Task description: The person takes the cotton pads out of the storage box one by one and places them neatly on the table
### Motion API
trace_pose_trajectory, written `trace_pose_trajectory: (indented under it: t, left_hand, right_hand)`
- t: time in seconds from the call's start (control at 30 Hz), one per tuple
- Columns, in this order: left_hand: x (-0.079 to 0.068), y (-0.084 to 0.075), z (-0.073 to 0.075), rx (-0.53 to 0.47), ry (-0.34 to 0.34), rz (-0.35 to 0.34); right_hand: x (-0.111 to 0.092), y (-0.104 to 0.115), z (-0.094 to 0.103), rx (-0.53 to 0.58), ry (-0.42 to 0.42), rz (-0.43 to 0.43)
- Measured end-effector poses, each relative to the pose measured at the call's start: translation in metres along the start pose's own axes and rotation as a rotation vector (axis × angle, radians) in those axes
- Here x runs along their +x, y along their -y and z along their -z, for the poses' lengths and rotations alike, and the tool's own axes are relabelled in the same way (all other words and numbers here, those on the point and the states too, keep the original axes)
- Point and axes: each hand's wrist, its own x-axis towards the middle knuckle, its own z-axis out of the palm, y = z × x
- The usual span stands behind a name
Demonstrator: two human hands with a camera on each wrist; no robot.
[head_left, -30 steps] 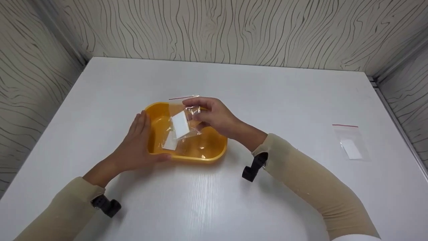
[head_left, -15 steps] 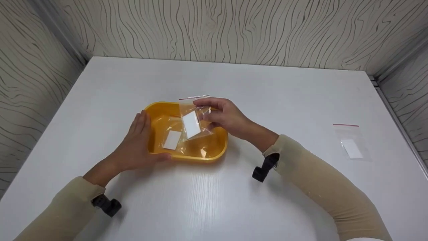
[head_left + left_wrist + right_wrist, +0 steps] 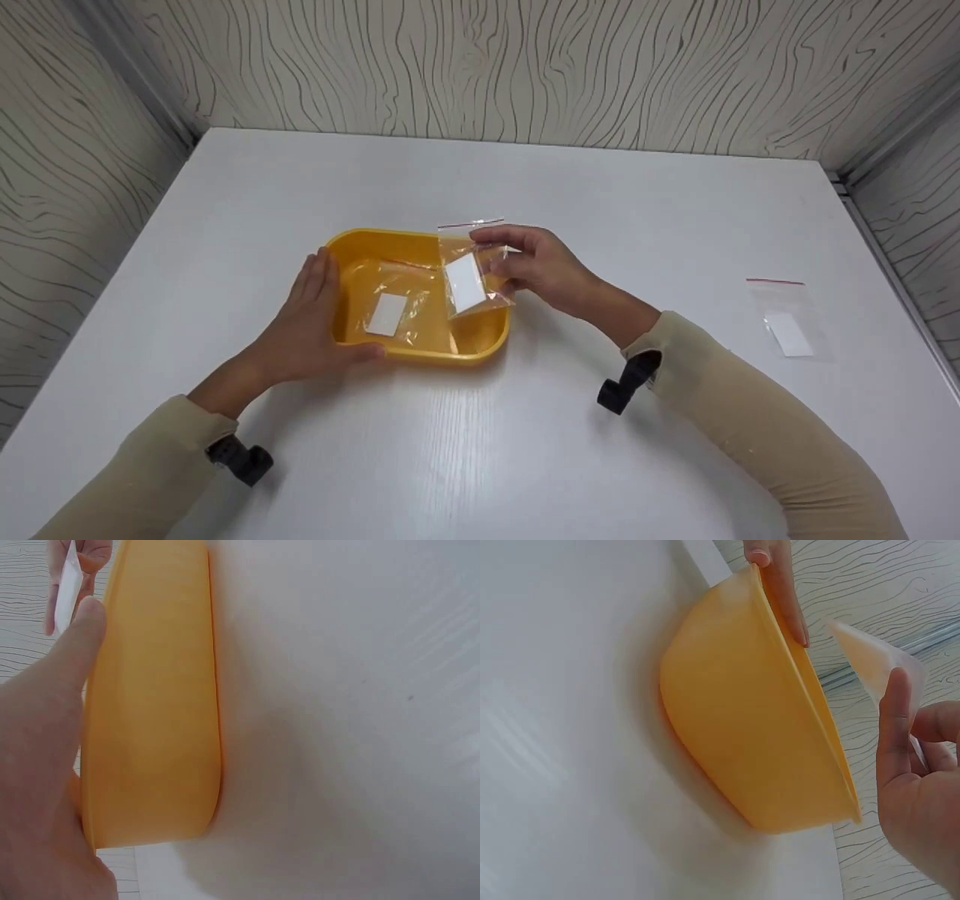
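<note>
My left hand (image 3: pixel 304 334) rests on the left end of a yellow plastic basin (image 3: pixel 491 352). Its fingers lie straight along the left rim, and the thumb stretches over the front rim. Between thumb and fingers, my right hand (image 3: pixel 551 270) pinches a clear zip bag (image 3: pixel 465 283) that has a white rectangular piece inside. This bag hangs tilted over the basin's right part, its red-striped seal uppermost. Another zip bag (image 3: pixel 387 313) with a white piece lies flat on the basin floor. In the right wrist view, the held bag (image 3: pixel 877 660) is above the rim.
A third zip bag (image 3: pixel 787 334) with a white piece lies on the white table (image 3: pixel 465 450) at far right. Patterned walls (image 3: pixel 480 67) stand behind and on both sides. Both wrists carry a small black camera (image 3: pixel 630 382).
My right hand has moved to the right with its zip bag, from over the basin's middle to its right part, uncovering the bag inside. The left hand and basin stay put.
</note>
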Motion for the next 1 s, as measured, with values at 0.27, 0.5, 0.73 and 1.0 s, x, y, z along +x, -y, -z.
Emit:
trace_pose_trajectory:
  t: [0.27,0.5,0.73,1.0]
  left_hand:
    - [0.000,0.000,0.000,0.010,-0.009,-0.024]
    - [-0.001,0.001,-0.001,0.013,-0.008,-0.013]
    - [-0.001,0.000,0.000,0.013,-0.006,-0.011]
    - [-0.001,0.001,-0.001,0.010,0.002,-0.002]
  right_hand:
    - [-0.013,-0.008,0.017,0.025,-0.018,-0.008]
    - [-0.018,-0.013,0.028,0.050,-0.031,0.000]
    - [-0.026,-0.017,0.037,0.069,-0.046,-0.014]
    - [-0.034,-0.024,0.046,0.096,-0.061,0.000]
